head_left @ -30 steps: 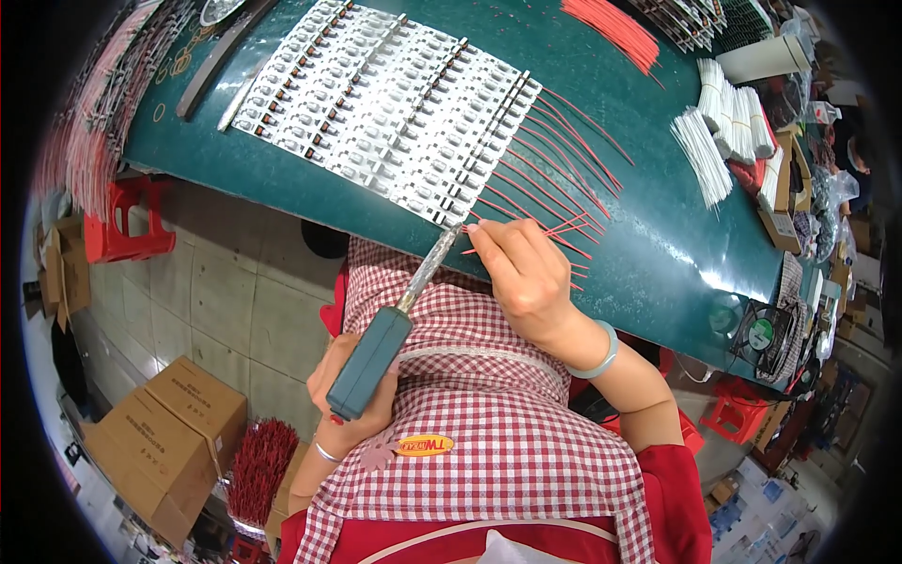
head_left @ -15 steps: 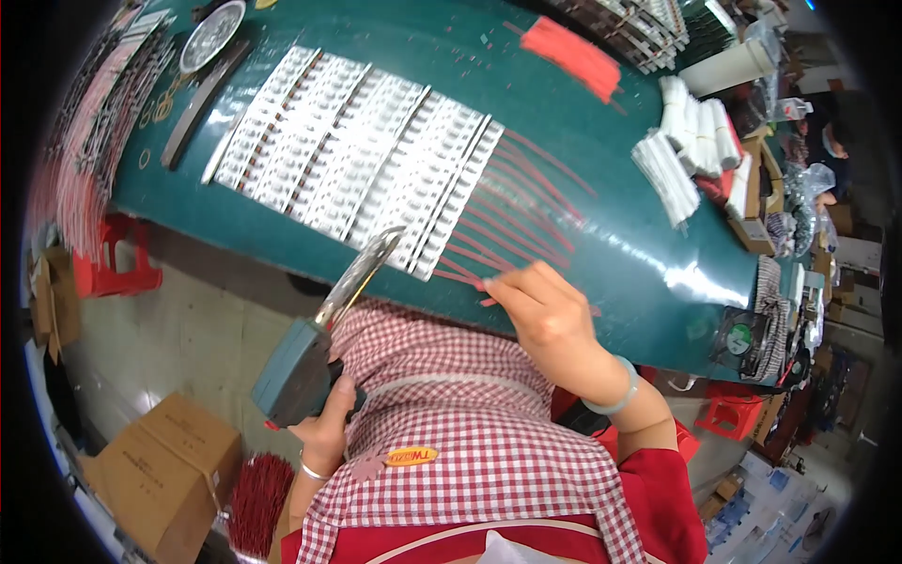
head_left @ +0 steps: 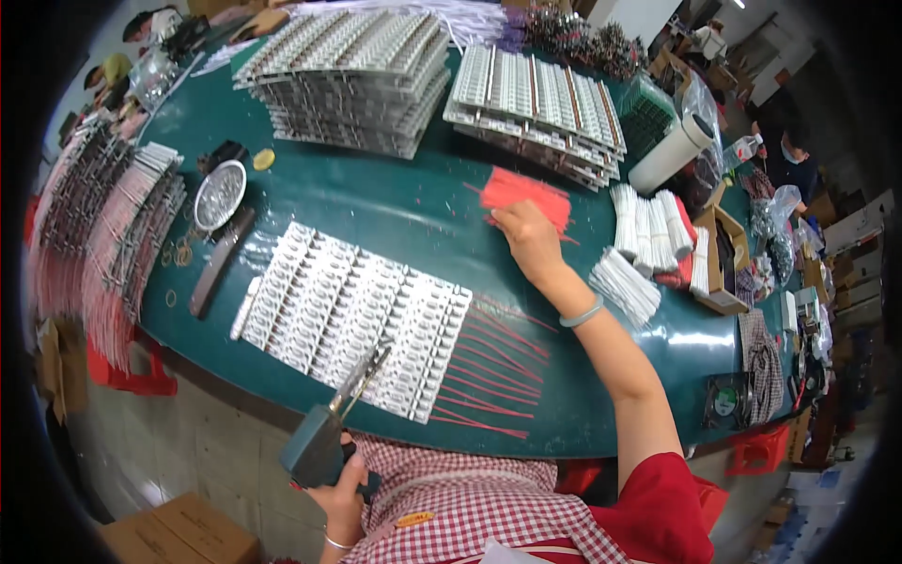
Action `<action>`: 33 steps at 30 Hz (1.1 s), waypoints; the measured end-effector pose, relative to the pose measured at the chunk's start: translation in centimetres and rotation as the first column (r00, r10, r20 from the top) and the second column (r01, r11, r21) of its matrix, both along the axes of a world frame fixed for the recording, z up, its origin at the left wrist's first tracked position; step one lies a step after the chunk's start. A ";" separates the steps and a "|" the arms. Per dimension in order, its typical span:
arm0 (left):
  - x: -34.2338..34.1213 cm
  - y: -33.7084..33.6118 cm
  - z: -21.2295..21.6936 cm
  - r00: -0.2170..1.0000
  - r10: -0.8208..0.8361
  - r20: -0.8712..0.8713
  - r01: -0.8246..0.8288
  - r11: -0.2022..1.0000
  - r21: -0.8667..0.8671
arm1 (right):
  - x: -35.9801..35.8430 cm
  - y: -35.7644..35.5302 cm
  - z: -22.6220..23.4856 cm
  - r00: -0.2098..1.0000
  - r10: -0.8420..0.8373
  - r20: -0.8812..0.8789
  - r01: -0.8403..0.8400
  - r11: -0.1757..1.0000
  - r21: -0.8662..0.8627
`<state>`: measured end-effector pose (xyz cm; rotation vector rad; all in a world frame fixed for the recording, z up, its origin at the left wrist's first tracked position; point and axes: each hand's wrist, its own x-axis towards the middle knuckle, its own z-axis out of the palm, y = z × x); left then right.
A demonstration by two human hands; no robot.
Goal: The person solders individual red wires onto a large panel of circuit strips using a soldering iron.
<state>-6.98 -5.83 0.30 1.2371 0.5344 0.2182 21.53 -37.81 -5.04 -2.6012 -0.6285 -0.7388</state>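
My left hand [head_left: 343, 493] is wrapped round the handle of a dark teal soldering gun [head_left: 315, 449], near the table's front edge. Its metal tip lies over the lower part of a white circuit board panel [head_left: 343, 324] covered with rows of small parts. Thin red wires [head_left: 496, 381] stick out from the panel's right side over the table. Farther back, my right hand [head_left: 534, 242] is closed, its fingertips pinched at the near left of a pile of short red wires [head_left: 531, 188]. The hand covers part of that pile.
Two tall stacks of similar panels [head_left: 357, 56] stand at the back. Wired boards [head_left: 127, 216] are heaped at the far left, near a metal bowl [head_left: 221, 195] and a dark bar [head_left: 222, 263]. White wire bundles [head_left: 648, 230] and a white cylinder [head_left: 672, 155] are at right.
My right hand has gone from the wires at the panel's near right corner to the red wire pile farther back. The view has tilted up. The soldering gun stays in my left hand.
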 end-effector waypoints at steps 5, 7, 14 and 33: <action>0.3 0.5 0.1 0.999 0.028 -0.043 -0.028 1.000 0.001 | -3.0 -2.1 2.0 0.997 -0.080 0.022 0.079 0.997 0.027; -0.2 1.7 -1.9 0.983 -0.121 -0.138 0.125 0.992 0.017 | -5.5 -5.2 2.2 0.972 -0.232 0.036 0.233 0.972 -0.029; 1.7 0.5 -0.6 0.975 -0.144 -0.172 0.135 0.989 -0.064 | -13.1 -11.2 -0.2 0.841 -0.541 0.019 0.534 0.824 -0.187; 0.1 -0.9 0.0 0.984 -0.165 -0.069 0.171 0.982 0.083 | -11.7 -12.7 1.0 0.849 -0.528 0.013 0.526 0.842 -0.119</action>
